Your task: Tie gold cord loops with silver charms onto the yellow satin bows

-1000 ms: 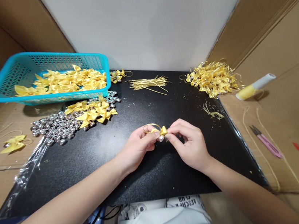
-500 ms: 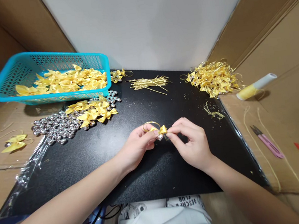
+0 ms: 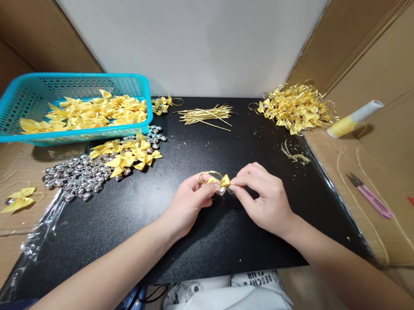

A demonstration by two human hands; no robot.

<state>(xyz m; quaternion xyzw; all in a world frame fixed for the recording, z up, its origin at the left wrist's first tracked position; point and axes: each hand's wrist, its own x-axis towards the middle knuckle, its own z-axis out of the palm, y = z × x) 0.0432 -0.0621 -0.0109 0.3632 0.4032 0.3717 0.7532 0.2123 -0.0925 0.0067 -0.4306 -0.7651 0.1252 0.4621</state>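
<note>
Over the front middle of the black board (image 3: 159, 255), a small yellow ribbon bow (image 3: 224, 180) is held between my two hands. A shiny silver bead (image 3: 221, 191) hangs at its centre, and a loop of gold cord (image 3: 209, 173) rises from it. My left hand (image 3: 193, 200) pinches the bow's left side between thumb and fingers. At the bow's right tip, my right hand (image 3: 264, 196) is closed in a pinch. The fingertips partly hide the ribbon and cord ends.
A blue basket (image 3: 75, 138) of yellow bows stands back left, beside silver beads (image 3: 76, 177) and loose bows (image 3: 131, 157). Gold cords (image 3: 205, 116) lie behind my hands. At right are a pile of beaded bows (image 3: 296, 107), cord scraps (image 3: 295, 153), a tube (image 3: 355, 120) and pink thread snips (image 3: 373, 199).
Almost nothing differs; both hands keep the same pinch on the bow. The whole view has shifted very slightly.
</note>
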